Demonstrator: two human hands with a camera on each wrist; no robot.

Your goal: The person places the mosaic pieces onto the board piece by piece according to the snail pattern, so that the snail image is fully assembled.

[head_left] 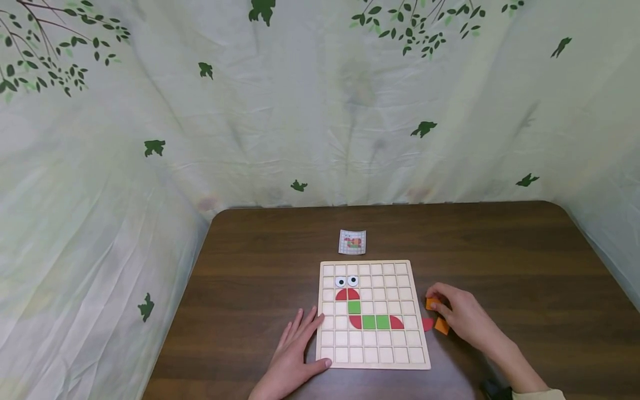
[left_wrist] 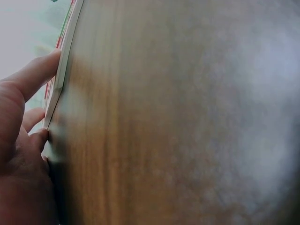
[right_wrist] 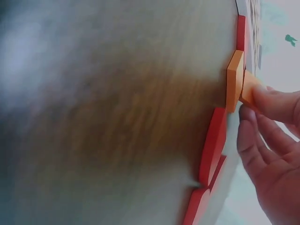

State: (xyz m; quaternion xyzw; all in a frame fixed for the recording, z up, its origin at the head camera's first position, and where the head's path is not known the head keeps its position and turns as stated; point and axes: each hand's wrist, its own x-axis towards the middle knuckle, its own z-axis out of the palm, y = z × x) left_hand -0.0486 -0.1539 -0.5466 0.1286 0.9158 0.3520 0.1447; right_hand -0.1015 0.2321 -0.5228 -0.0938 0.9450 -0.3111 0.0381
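A pale gridded board (head_left: 370, 354) lies on the table. On it sit two eye tiles (head_left: 340, 281), red quarter-round tiles (head_left: 341, 295) and green square tiles (head_left: 369, 322). My left hand (head_left: 295, 355) rests along the board's left edge, fingers spread, the thumb at the near left corner. Right of the board, my right hand (head_left: 465, 314) pinches an orange square tile (right_wrist: 249, 89) between thumb and fingers. Close by lies a second orange tile (head_left: 442, 326), with a red piece (head_left: 427, 324) beside the board's edge. More red pieces (right_wrist: 213, 145) show in the right wrist view; my right hand hides them in the head view.
A small printed card (head_left: 352, 242) with a gridded picture in red, green and orange lies beyond the board. The brown wooden table (head_left: 260, 266) ends at a pale leaf-patterned curtain (head_left: 320, 111) behind and at the sides.
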